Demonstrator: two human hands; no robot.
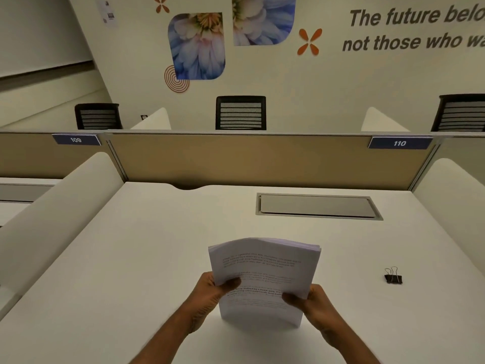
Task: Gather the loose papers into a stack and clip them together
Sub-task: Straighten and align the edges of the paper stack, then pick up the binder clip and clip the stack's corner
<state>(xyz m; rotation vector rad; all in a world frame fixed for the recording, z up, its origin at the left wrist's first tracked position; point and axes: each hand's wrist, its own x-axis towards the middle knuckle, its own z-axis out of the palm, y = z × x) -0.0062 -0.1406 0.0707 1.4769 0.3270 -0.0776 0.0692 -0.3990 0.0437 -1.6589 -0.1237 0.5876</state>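
1. The left hand [210,290] grips the left edge of a stack of papers [265,274], its thumb laid across the printed front sheet and its fingers curled out of sight behind.
2. The right hand [315,303] holds the right edge of the same stack lower down, thumb pressed on the front page, fingers wrapped round the back.
3. Between the two hands the stack stands nearly upright on its bottom edge, which rests on the white desk [131,258]; the upper part bows away from the person, and the sheet edges at the top look roughly level.
4. The front sheet carries paragraphs of dark print, too blurred to read.
5. A black binder clip [393,277] sits on the desk well to the right of the right hand, apart from the papers, its wire handles raised.
6. Beyond the hands, a grey rectangular hatch [317,206] is set flush into the desk surface.
7. Further beyond, a tan partition [236,158] runs across the back of the desk, bearing number plates 109 [76,140] on the left-hand side and 110 [399,143] on the right-hand side.
8. Curved white side panels rise on either side of the desk, outside both forearms.
9. Past the partition stand black mesh-backed chairs [241,112] before a wall with flower pictures and large grey lettering.
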